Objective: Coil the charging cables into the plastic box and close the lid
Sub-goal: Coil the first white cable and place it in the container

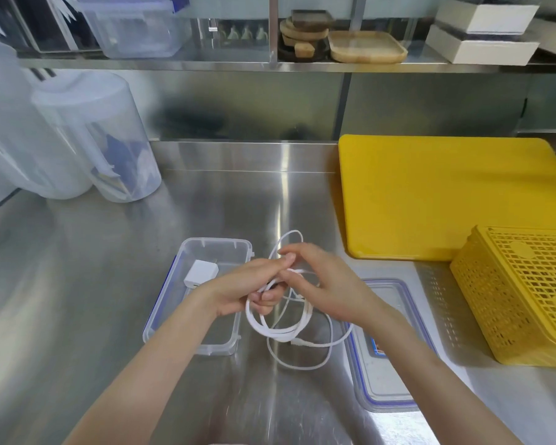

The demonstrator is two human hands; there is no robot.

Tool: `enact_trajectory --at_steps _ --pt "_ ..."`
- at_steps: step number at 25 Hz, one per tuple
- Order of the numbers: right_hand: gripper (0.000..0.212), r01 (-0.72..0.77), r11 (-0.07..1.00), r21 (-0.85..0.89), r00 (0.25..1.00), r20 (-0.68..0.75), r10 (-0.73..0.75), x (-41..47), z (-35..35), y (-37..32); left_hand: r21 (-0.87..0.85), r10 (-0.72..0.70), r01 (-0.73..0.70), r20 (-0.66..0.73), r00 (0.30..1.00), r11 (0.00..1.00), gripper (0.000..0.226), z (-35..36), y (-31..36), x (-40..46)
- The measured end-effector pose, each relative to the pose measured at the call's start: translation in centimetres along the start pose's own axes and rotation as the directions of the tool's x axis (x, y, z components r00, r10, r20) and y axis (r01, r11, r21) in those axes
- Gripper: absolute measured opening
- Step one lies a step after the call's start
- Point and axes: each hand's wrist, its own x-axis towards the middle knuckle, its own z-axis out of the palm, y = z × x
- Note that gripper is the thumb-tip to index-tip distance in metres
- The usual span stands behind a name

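Observation:
A white charging cable (289, 332) hangs in loose loops between my two hands above the steel counter. My left hand (244, 287) grips a bundle of its loops. My right hand (321, 284) pinches a strand of the cable near the left fingers, and one loop rises above them. The clear plastic box (228, 248) lies open on the counter under my left forearm, with a white charger block (201, 273) in its far left corner. The box's lid (385, 390), clear with a blue seal, lies flat to the right, partly under my right forearm.
A yellow cutting board (446, 200) lies at the right rear, and a yellow perforated basket (520, 293) sits upside down at the right edge. Translucent plastic jugs (77, 139) stand at the left rear. A shelf above holds containers and wooden trays.

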Motion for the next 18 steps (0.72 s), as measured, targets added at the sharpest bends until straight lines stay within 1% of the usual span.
enact_trajectory --at_steps 1,2,5,8,10,11,13,15,16,18 --pt "0.019 -0.069 0.994 0.081 0.992 0.107 0.061 0.1 -0.1 0.1 -0.002 0.012 -0.012 0.007 1.000 1.000 0.044 0.1 0.0 0.1" --pt "0.016 -0.120 0.983 0.138 0.987 0.127 0.103 0.0 0.0 0.3 -0.016 0.027 -0.027 0.006 1.000 1.000 0.045 0.1 -0.1 0.1" --pt "0.011 -0.169 0.962 0.214 0.984 -0.015 0.177 -0.2 0.3 1.0 -0.116 0.077 -0.079 -0.025 0.997 0.990 0.039 0.1 -0.4 0.2" --pt "0.015 -0.204 0.944 0.261 0.964 -0.114 0.240 -0.4 0.6 1.3 -0.251 0.102 -0.113 -0.059 0.993 0.961 0.031 -0.2 -0.9 0.4" --pt "0.017 -0.232 0.929 0.289 0.945 -0.158 0.285 -0.7 0.4 1.4 -0.327 0.117 -0.148 -0.111 0.987 0.934 0.025 -0.3 -1.3 0.4" --pt "0.018 -0.237 0.929 0.286 0.945 -0.152 0.288 -0.8 0.3 1.3 -0.320 0.122 -0.164 -0.146 0.982 0.933 0.022 -0.3 -1.5 0.3" --pt "0.021 -0.243 0.937 0.249 0.954 -0.114 0.277 -1.1 0.1 1.2 -0.255 0.122 -0.174 -0.204 0.971 0.951 0.020 0.0 -1.8 0.3" --pt "0.030 -0.234 0.953 0.192 0.961 -0.101 0.257 -1.3 -0.2 1.1 -0.216 0.111 -0.169 -0.256 0.960 0.962 0.019 0.2 -1.9 0.5" --pt "0.033 -0.208 0.965 0.162 0.967 -0.113 0.228 -1.3 -0.4 1.0 -0.189 0.095 -0.152 -0.277 0.956 0.970 0.018 0.2 -1.9 0.6" --pt "0.028 -0.117 0.984 0.132 0.982 -0.132 0.134 -1.0 -1.1 0.7 -0.114 0.046 -0.079 -0.267 0.963 0.990 0.017 0.2 -1.8 0.6"
